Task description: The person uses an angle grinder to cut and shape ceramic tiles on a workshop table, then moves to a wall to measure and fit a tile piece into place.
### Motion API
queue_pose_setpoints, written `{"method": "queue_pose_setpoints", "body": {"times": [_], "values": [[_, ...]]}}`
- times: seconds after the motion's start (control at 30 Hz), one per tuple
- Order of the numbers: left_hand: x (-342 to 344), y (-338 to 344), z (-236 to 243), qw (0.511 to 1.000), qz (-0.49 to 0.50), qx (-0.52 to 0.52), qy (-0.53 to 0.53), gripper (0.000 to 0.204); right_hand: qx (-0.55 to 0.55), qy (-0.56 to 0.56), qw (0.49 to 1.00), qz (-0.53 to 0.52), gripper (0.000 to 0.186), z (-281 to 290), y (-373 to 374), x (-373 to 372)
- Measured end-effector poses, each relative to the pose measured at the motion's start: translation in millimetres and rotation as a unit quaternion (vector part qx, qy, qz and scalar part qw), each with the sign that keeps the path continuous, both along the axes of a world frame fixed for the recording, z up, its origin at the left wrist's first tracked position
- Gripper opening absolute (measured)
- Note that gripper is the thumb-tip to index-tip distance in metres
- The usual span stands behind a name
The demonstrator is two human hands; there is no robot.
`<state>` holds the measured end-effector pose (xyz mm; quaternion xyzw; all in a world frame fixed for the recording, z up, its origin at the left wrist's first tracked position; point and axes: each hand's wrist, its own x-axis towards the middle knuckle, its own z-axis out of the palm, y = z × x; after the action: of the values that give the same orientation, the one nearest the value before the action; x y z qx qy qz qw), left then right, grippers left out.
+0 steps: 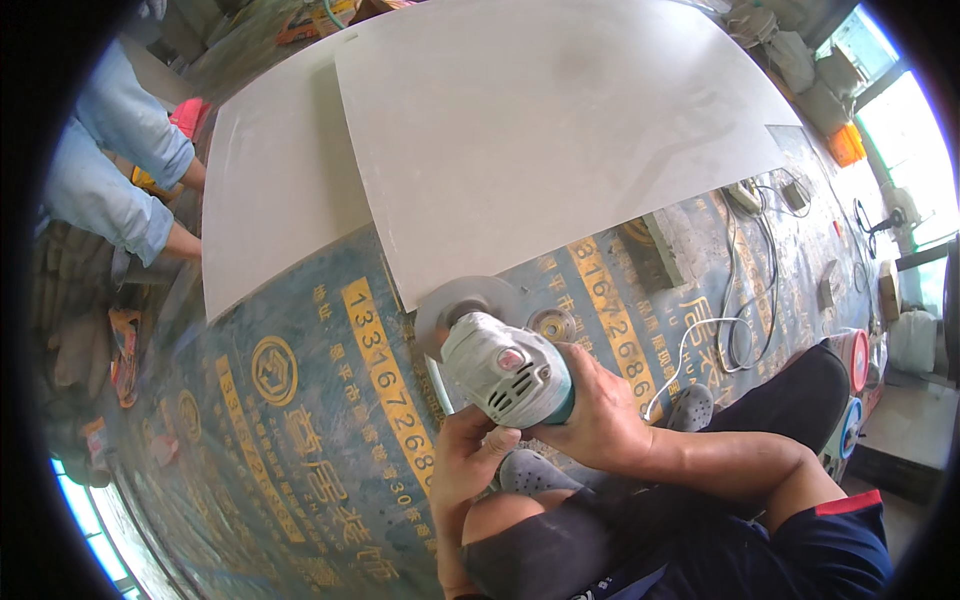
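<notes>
An angle grinder (pixel 508 368) with a dusty white head and teal body is held over the printed floor covering in both hands. My right hand (pixel 605 412) wraps around its body. My left hand (pixel 472 452) closes on its left underside, thumb up; its other fingers are partly hidden. The grinder's grey disc (pixel 468 296) is at the near corner of a large pale slab (pixel 560 130); I cannot tell whether they touch. A second pale slab (pixel 275 190) lies partly under the first. Beside the grinder head, a small round disc (pixel 552 325) lies on the floor.
At the left slab's outer edge are a co-worker's hands (pixel 188 243) and light blue sleeves. Cables (pixel 735 330) curl over the floor covering (pixel 310 400) at right, near a grey block (pixel 668 255). Reels (pixel 850 400) stand beside my knee. An orange tool (pixel 125 350) lies far left.
</notes>
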<state>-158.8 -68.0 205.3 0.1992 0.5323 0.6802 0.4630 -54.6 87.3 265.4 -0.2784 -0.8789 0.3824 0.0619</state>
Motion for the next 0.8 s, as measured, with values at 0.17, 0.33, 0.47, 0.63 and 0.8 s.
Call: {"method": "queue_pose_setpoints", "body": {"times": [0.17, 0.33, 0.47, 0.63, 0.8], "values": [[1.2, 3.0, 2.9, 0.999, -0.034, -0.015, -0.005, 0.036, -0.042, -0.028, 0.998, -0.039, 0.075, 6.3, 6.0, 5.6], [-3.5, 7.6, 5.6, 0.994, -0.108, 0.02, 0.022, 0.028, -0.055, -0.046, 0.996, -0.053, 0.072, 7.6, 18.4, 14.4], [-17.3, -2.3, 10.4, 0.991, -0.121, 0.041, 0.023, 0.024, -0.041, -0.044, 0.996, -0.071, 0.065, 7.7, 28.7, 24.1], [-36.1, -3.4, 11.7, 0.977, 0.192, 0.057, 0.071, 0.028, -0.074, -0.026, 0.992, -0.094, 0.065, 7.7, 42.9, 33.7], [-62.2, 28.5, 23.0, 0.936, 0.307, 0.013, 0.171, 0.03, -0.071, -0.013, 0.991, -0.112, 0.065, 9.4, 54.9, 43.4]]}}
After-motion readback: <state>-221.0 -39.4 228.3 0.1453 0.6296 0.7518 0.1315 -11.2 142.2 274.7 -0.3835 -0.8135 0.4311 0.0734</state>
